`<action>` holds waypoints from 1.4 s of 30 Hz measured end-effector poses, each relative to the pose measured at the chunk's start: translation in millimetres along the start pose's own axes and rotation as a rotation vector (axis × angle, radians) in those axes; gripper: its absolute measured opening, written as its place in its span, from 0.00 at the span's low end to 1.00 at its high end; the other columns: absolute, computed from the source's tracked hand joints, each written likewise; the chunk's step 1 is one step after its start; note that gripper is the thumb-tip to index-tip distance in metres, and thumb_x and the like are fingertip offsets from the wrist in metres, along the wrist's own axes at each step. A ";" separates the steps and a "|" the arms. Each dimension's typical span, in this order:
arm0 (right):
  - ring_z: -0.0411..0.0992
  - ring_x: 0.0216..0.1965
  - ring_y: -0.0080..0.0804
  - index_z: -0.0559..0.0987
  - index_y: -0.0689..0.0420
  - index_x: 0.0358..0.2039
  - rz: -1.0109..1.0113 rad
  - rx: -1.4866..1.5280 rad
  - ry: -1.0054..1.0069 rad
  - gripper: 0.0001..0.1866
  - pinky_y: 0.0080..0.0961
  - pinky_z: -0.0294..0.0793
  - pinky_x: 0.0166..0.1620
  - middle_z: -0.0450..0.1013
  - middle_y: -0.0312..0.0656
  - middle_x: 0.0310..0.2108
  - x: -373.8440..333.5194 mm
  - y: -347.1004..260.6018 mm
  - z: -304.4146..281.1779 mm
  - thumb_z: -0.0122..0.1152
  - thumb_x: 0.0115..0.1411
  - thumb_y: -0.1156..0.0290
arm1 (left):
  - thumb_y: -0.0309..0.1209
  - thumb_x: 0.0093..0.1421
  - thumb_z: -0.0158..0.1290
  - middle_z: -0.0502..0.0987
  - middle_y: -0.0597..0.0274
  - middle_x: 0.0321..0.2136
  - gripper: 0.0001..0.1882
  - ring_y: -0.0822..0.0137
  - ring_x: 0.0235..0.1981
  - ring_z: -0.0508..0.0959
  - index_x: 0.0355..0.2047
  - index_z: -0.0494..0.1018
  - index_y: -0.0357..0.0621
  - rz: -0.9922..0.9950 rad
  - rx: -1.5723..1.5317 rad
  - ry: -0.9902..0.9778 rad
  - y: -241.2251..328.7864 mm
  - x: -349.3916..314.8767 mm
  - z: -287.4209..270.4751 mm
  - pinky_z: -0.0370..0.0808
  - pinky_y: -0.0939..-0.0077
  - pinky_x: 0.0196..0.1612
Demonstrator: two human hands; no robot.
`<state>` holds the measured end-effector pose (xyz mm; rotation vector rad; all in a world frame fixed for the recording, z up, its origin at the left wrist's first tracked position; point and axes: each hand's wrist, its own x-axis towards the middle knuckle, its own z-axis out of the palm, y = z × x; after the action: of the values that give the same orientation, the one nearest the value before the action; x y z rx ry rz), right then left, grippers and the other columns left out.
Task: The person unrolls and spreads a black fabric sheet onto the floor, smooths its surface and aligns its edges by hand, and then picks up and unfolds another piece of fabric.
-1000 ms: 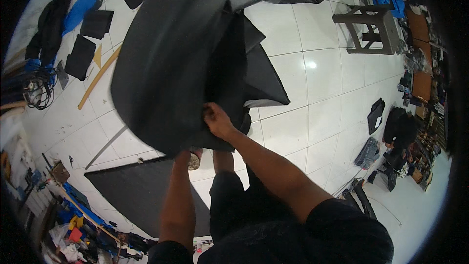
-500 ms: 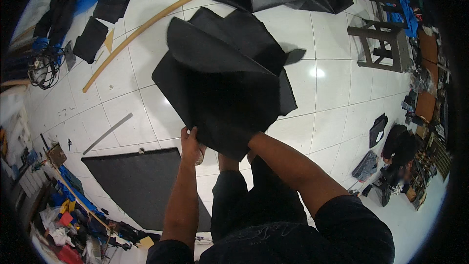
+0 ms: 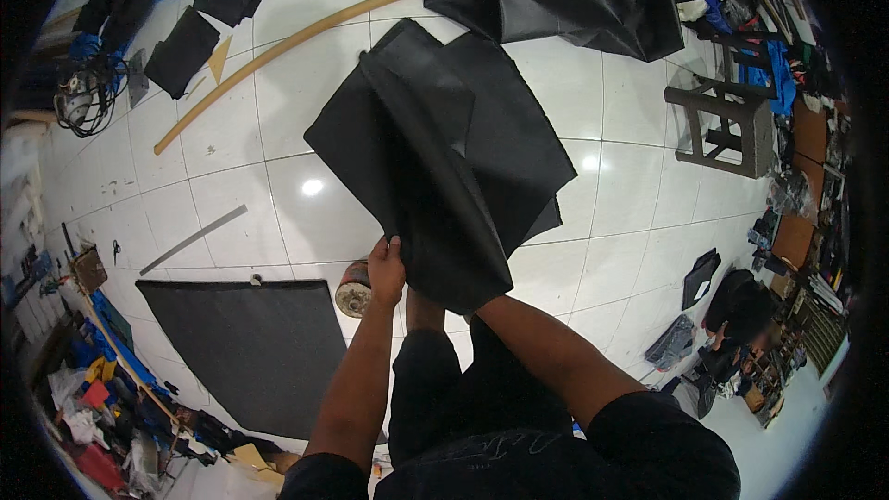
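Observation:
My left hand [image 3: 387, 270] is closed on the near left edge of a large black sheet [image 3: 435, 231], pinching it between thumb and fingers. The sheet looks smooth and leather-like. It bends into a raised fold running from its far side toward my right arm. My right forearm [image 3: 537, 338] reaches under its near right edge, and the sheet hides that hand. More black pieces [image 3: 523, 134] lie on the tiles beneath and beyond it. Beside my left wrist stands a round block [image 3: 354, 294] with reddish sides and a pale top.
A black panel [image 3: 250, 343] lies at the near left, with a grey strip [image 3: 194, 239] above it. A long tan pole [image 3: 287, 44] crosses the far floor. A stool [image 3: 727, 125] stands at the right; a person [image 3: 741, 315] sits below it. Clutter lines both sides.
The sheet's far flap has swung over, and its fold has become narrower and steeper. My left hand has moved slightly right with the edge. The round block now shows more.

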<state>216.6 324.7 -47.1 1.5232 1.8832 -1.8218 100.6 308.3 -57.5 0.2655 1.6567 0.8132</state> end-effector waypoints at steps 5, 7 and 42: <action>0.75 0.39 0.53 0.73 0.57 0.50 -0.050 -0.075 0.076 0.19 0.42 0.74 0.44 0.75 0.54 0.39 1.2 -17.9 -20.5 0.55 0.57 0.71 | 0.32 0.66 0.47 0.77 0.48 0.28 0.14 0.64 0.31 0.75 0.35 0.74 0.30 0.222 0.367 0.235 26.7 -3.3 -1.6 0.71 0.71 0.38; 0.75 0.39 0.54 0.74 0.57 0.50 -0.048 -0.110 0.157 0.19 0.43 0.74 0.44 0.76 0.55 0.39 -6.9 -15.7 -42.0 0.55 0.57 0.71 | 0.32 0.66 0.47 0.77 0.48 0.28 0.14 0.62 0.30 0.75 0.35 0.74 0.29 0.296 0.430 0.310 52.3 -9.7 -1.4 0.71 0.70 0.37; 0.73 0.48 0.47 0.75 0.58 0.49 0.161 0.008 0.213 0.27 0.38 0.72 0.50 0.75 0.50 0.45 -245.2 81.5 -135.5 0.60 0.57 0.51 | 0.37 0.67 0.43 0.69 0.52 0.56 0.22 0.57 0.54 0.69 0.54 0.71 0.34 0.691 0.294 1.135 302.2 -399.6 -375.5 0.65 0.70 0.57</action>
<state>465.3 278.5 98.4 1.8782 1.7758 -1.6584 -220.4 160.0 459.1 0.6897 2.8295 1.3709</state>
